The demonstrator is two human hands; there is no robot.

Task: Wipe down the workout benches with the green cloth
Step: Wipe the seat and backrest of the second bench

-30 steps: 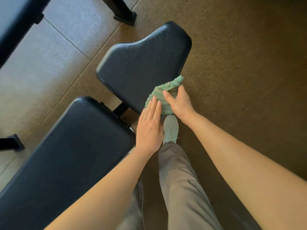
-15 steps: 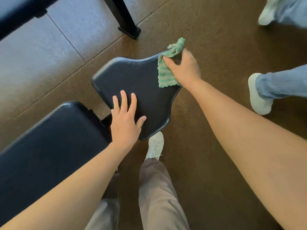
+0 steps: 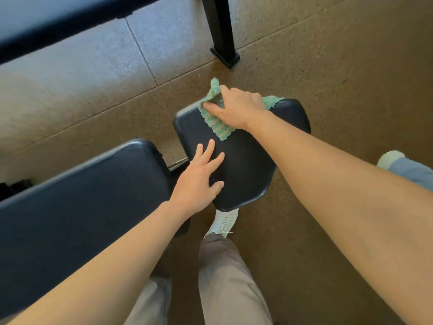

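Speckled floor [image 3: 328,66] is seen under the black seat pad [image 3: 248,165], at whose far edge the green cloth [image 3: 216,123] is gripped, fingers curled, by the right hand [image 3: 239,106], while the left hand [image 3: 199,184] is laid flat on the pad, fingers released.

green cloth [image 3: 219,124]: crumpled, far edge of seat pad [image 3: 248,165] | black padded bench [image 3: 77,198]
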